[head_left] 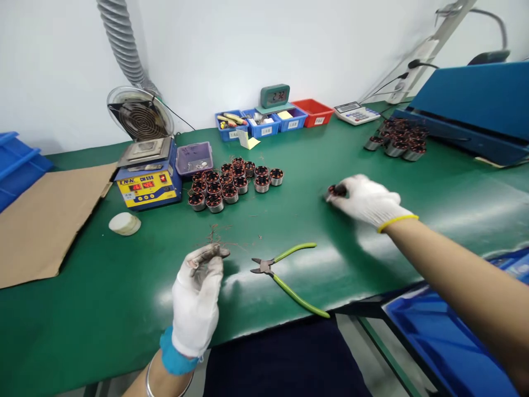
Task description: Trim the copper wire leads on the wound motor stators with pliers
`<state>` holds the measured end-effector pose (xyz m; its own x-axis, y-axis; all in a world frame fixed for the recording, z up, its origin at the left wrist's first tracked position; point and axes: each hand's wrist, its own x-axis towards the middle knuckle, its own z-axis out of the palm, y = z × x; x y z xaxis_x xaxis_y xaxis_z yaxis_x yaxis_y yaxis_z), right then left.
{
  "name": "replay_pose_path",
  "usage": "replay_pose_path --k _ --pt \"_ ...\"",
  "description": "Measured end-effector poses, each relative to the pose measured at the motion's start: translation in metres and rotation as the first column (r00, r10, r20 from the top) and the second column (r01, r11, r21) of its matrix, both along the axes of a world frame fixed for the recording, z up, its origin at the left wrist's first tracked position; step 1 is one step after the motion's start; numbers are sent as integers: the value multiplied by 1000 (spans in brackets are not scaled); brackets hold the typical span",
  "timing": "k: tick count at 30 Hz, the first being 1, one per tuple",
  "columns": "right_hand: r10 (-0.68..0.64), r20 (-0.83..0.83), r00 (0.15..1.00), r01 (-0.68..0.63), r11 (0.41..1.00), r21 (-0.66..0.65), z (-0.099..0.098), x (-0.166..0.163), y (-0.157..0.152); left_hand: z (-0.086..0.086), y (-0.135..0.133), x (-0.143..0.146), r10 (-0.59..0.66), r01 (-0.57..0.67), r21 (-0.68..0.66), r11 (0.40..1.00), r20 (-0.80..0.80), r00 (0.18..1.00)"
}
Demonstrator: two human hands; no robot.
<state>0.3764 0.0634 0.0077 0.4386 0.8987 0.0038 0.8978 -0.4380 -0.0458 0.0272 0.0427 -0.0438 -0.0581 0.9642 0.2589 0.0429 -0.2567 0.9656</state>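
Note:
My right hand point(363, 199), in a white glove with a yellow cuff, grips a copper-wound motor stator point(335, 191) low over the green mat; motion blurs it slightly. Its fingers wrap around the stator's side. My left hand point(196, 300), gloved with dirty fingertips, is loosely curled near the mat's front, with a gap between thumb and fingers and nothing visible in them. Between my hands lie green-handled side cutters point(266, 267), jaws and handles spread. Bits of copper wire point(215, 234) are scattered just beyond my left fingertips. Several stators point(230, 193) stand grouped farther back.
More stators point(403, 140) are piled at back right by a blue case point(471, 105). A solder pot point(149, 182), purple tray point(194, 159) and white round block point(124, 223) stand left, near cardboard point(45, 220). Small bins point(264, 129), a clock point(275, 96) and calculator point(356, 113) line the back.

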Motion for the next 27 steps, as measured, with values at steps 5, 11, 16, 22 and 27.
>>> replay_pose_path --k 5,11,16,22,27 --pt "-15 18 1000 12 988 156 -20 2 26 1 1 2 3 -5 -50 999 -35 999" --pt "268 -55 962 -254 949 186 -41 -61 37 5 2 2 -32 24 -90 996 -88 996" --pt "345 -69 936 -326 923 205 -35 -78 54 9 1 4 -51 40 -82 996 -137 989" --pt "295 -80 952 -279 945 171 -38 -63 61 14 -2 5 -74 60 -109 992 -129 989" --pt "90 -35 995 -82 980 180 -28 2 78 12 -2 5 -91 67 -153 986 -156 984"
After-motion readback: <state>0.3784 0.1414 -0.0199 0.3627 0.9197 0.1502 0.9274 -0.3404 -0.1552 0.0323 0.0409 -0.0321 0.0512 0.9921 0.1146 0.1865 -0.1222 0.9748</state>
